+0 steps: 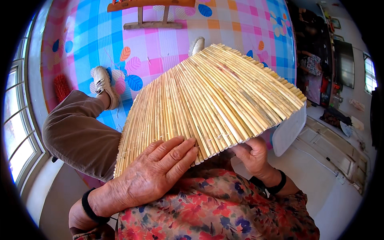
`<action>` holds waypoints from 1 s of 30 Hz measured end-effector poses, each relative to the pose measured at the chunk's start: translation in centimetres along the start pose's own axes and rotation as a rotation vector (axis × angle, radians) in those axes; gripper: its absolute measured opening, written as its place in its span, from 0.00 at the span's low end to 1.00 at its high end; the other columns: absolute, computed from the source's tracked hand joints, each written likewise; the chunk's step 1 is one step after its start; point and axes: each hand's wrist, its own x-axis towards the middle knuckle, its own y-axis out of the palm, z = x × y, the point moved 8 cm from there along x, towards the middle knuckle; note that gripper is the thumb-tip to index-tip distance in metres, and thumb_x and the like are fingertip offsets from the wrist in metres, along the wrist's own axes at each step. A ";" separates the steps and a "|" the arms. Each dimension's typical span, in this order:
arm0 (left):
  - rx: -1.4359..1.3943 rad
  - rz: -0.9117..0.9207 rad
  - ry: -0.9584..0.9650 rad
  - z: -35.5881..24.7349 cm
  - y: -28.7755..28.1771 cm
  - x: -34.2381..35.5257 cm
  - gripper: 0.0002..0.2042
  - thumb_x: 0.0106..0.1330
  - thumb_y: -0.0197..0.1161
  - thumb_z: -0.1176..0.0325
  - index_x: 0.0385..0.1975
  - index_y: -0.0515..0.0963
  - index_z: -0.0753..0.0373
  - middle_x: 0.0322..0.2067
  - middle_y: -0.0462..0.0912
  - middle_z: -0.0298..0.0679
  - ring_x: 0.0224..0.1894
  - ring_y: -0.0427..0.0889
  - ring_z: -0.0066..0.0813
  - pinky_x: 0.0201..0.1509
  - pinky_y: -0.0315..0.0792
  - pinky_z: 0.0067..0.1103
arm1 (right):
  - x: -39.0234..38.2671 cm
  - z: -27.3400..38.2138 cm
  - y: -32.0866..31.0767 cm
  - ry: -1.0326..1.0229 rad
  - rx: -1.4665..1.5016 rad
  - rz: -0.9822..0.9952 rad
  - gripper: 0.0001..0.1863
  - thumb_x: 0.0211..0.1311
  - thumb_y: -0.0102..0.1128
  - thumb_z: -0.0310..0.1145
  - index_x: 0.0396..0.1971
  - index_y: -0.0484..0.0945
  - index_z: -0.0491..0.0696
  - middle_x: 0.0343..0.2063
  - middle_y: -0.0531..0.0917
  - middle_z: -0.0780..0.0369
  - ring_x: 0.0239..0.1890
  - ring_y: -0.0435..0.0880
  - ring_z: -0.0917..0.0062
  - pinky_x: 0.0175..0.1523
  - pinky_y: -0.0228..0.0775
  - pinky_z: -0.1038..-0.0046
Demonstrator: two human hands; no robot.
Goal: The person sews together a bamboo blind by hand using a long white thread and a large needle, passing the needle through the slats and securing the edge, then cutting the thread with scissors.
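Note:
A mat of pale yellow plant stalks (192, 100), laid side by side and stitched with thread, rests tilted across my lap. On its near left part lies my left hand (160, 168), palm down, with the fingers stretched out over the stalks. My right hand (254, 156) is at the near edge, right of the middle. Its fingers curl in beneath the mat, so their tips, and whatever they may hold, are hidden. Small white stitches run along the stalks close to that edge.
A small wooden stand (154, 16) stands beyond the mat on the checked, leaf-patterned sheet (160, 48). A red textured object (61, 87) lies at the left, near the window (20, 120). A white panel (289, 134) shows under the mat's right corner. Cabinet doors (332, 146) are farther right.

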 end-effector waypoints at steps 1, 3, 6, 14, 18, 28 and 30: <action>-0.003 0.001 0.000 0.0 0.0 0.0 0.22 0.56 0.54 0.72 0.52 0.69 0.71 0.55 0.70 0.50 0.57 0.71 0.46 0.56 0.69 0.34 | 0.0 0.3 -0.3 -0.022 0.015 -0.026 0.10 0.60 0.57 0.23 0.40 0.77 0.37 0.32 0.82 0.63 0.33 0.79 0.83 0.38 0.71 0.81; -0.004 0.002 -0.002 0.0 -0.1 0.0 0.22 0.55 0.54 0.72 0.52 0.69 0.71 0.55 0.70 0.50 0.57 0.71 0.46 0.56 0.68 0.34 | -0.1 0.5 -0.6 -0.044 0.029 -0.053 0.10 0.59 0.57 0.22 0.41 0.77 0.36 0.33 0.81 0.63 0.34 0.78 0.83 0.39 0.71 0.81; 0.019 -0.028 0.007 -0.2 -0.3 0.1 0.22 0.54 0.55 0.73 0.52 0.69 0.71 0.54 0.70 0.51 0.56 0.72 0.46 0.55 0.69 0.34 | -0.4 -1.5 -2.0 0.101 0.310 -0.204 0.07 0.59 0.57 0.21 0.38 0.78 0.37 0.37 0.81 0.60 0.35 0.81 0.78 0.41 0.75 0.78; 0.179 -0.137 0.041 -1.5 -0.7 1.3 0.22 0.52 0.60 0.73 0.49 0.70 0.72 0.47 0.74 0.50 0.47 0.77 0.45 0.50 0.72 0.33 | 0.6 -0.5 -1.9 0.246 0.449 -0.221 0.09 0.62 0.55 0.22 0.42 0.75 0.38 0.33 0.82 0.59 0.34 0.83 0.77 0.32 0.77 0.80; 0.309 -0.223 0.012 -2.0 -0.5 3.1 0.23 0.52 0.56 0.70 0.48 0.70 0.73 0.41 0.74 0.46 0.42 0.77 0.36 0.44 0.72 0.26 | 1.5 -0.5 1.1 0.376 0.395 0.007 0.09 0.64 0.56 0.27 0.41 0.77 0.40 0.29 0.81 0.65 0.27 0.78 0.86 0.27 0.72 0.83; 0.820 -0.250 0.077 -3.0 0.9 6.2 0.11 0.50 0.54 0.71 0.34 0.70 0.66 0.24 0.69 0.36 0.22 0.72 0.26 0.25 0.67 0.21 | 3.6 1.7 0.3 -0.228 -0.015 -0.084 0.08 0.60 0.58 0.28 0.39 0.76 0.44 0.26 0.81 0.60 0.26 0.80 0.75 0.30 0.71 0.76; 0.738 -0.321 0.035 -2.4 0.7 6.5 0.08 0.51 0.54 0.71 0.32 0.69 0.64 0.24 0.69 0.36 0.23 0.73 0.26 0.25 0.68 0.22 | 3.4 3.4 -0.2 -0.454 -0.187 -0.176 0.08 0.59 0.59 0.28 0.38 0.76 0.44 0.27 0.81 0.57 0.26 0.81 0.69 0.31 0.72 0.73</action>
